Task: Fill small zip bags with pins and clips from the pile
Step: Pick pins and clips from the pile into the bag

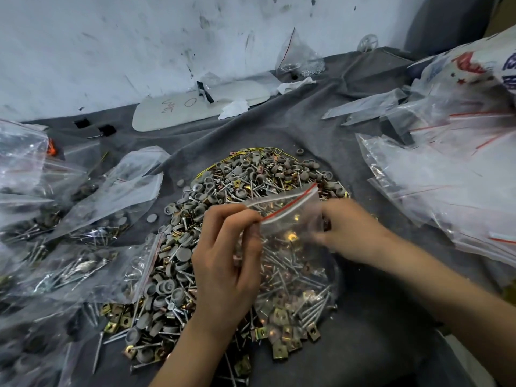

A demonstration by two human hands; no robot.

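A big pile [223, 191] of grey caps, screws, pins and brass clips lies on the grey cloth in the middle. Above it hangs a small clear zip bag [287, 216] with a red strip at its mouth. My left hand [229, 255] pinches the bag's left top edge between thumb and fingers. My right hand [349, 227], blurred, grips the bag's right side. The bag's mouth looks partly open; something brass shows through it, and I cannot tell if it lies inside or in the pile behind.
Filled zip bags [78, 247] lie heaped at the left. A stack of unfilled clear bags [446, 169] covers the right side. A white board [195, 107] and a wall stand at the back. Loose brass clips [284, 333] and screws spread toward the front edge.
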